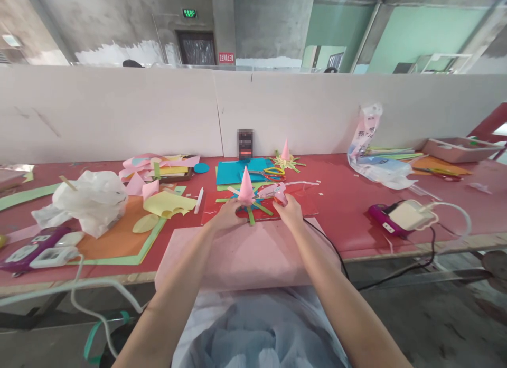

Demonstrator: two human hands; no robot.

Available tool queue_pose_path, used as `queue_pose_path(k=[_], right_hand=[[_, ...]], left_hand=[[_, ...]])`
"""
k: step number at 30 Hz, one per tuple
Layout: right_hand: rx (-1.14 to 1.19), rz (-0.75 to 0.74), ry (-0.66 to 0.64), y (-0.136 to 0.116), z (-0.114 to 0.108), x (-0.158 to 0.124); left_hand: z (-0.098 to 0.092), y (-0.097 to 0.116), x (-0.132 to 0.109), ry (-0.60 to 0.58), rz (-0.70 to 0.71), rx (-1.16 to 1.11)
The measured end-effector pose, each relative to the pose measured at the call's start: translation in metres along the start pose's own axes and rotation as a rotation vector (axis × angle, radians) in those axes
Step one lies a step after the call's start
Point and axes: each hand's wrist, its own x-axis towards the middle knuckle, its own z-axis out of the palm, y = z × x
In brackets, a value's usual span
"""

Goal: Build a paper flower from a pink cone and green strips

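Observation:
My right hand (pixel 289 209) is closed round the handle of a pink glue gun (pixel 273 190), whose nozzle points left at a paper piece. That piece has a pink paper cone (pixel 246 188) standing upright on blue and green strips (pixel 251 214) that spread outward. My left hand (pixel 231 214) is closed at the left lower edge of this piece, its fingertips partly hidden. Behind lie blue paper sheets (pixel 226 172) and yellow-handled scissors (pixel 274 172). A second pink cone (pixel 285 151) stands on yellow-green strips farther back.
Left are a crumpled white plastic bag (pixel 93 196), orange paper (pixel 119 241), yellow scraps (pixel 168 203) and a purple power strip (pixel 35 246). Right are another power strip (pixel 386 220), a plastic package (pixel 382 164) and a pink tray (pixel 461 149). A black cord (pixel 327 238) runs along the right arm.

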Motion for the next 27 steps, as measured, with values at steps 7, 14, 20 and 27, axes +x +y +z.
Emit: queue_pose_path(k=[7,14,20,27], right_hand=[[-0.007,0.009,0.002,0.0026,0.0017,0.0014],[0.014,0.01,0.0,0.0014,0.0011,0.0009],[-0.002,0.022,-0.011,0.0011,0.0008,0.0014],[-0.007,0.03,-0.003,-0.0021,-0.0014,0.0001]], left_hand=[[0.0019,0.0011,-0.001,-0.004,0.026,0.028],[0.0042,0.0016,-0.0023,0.042,0.004,-0.051],[0.0041,-0.0001,-0.0008,0.052,0.046,-0.082],[0.0034,0.0068,-0.0014,0.074,0.047,-0.047]])
